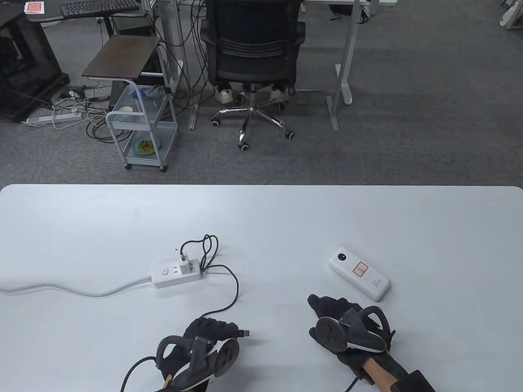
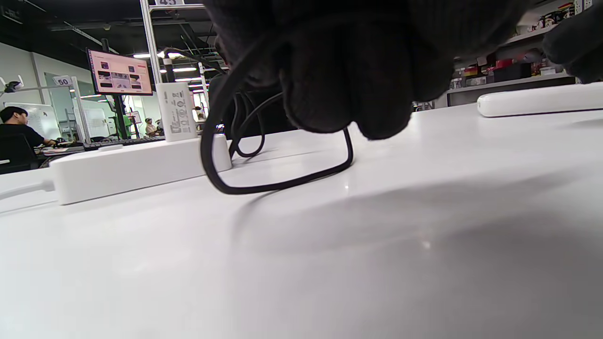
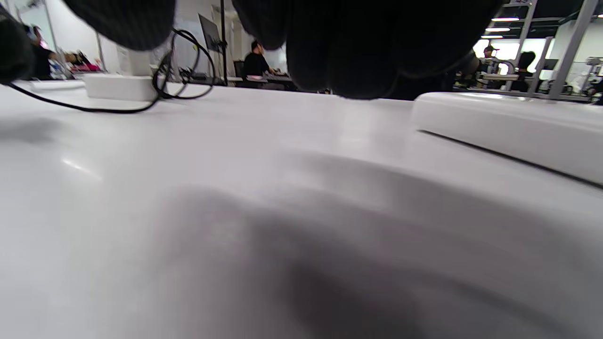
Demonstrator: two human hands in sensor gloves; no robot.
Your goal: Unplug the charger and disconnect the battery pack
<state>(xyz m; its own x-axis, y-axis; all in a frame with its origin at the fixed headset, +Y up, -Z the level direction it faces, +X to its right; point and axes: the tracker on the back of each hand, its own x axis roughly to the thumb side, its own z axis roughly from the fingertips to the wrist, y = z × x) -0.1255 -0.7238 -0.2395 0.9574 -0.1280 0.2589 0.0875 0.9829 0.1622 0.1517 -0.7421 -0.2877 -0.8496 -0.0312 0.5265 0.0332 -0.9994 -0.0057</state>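
Note:
A white power strip (image 1: pixel 175 275) lies left of the table's centre with a white charger (image 1: pixel 184 261) plugged into it. A black cable (image 1: pixel 236 286) runs from the charger in loops to my left hand (image 1: pixel 212 330), which grips it near its free end. The USB plug (image 1: pixel 244 333) sticks out to the right of the fingers, connected to nothing. In the left wrist view the cable (image 2: pixel 282 186) hangs from my fingers (image 2: pixel 348 70) beside the strip (image 2: pixel 127 167). The white battery pack (image 1: pixel 359 273) lies alone just beyond my right hand (image 1: pixel 331 306), which rests empty on the table. The pack also shows in the right wrist view (image 3: pixel 509 125).
The strip's white cord (image 1: pixel 61 288) runs off the table's left edge. The table's far edge (image 1: pixel 261 186) faces an office chair (image 1: pixel 253 53) and a small cart (image 1: pixel 139 134) on the floor.

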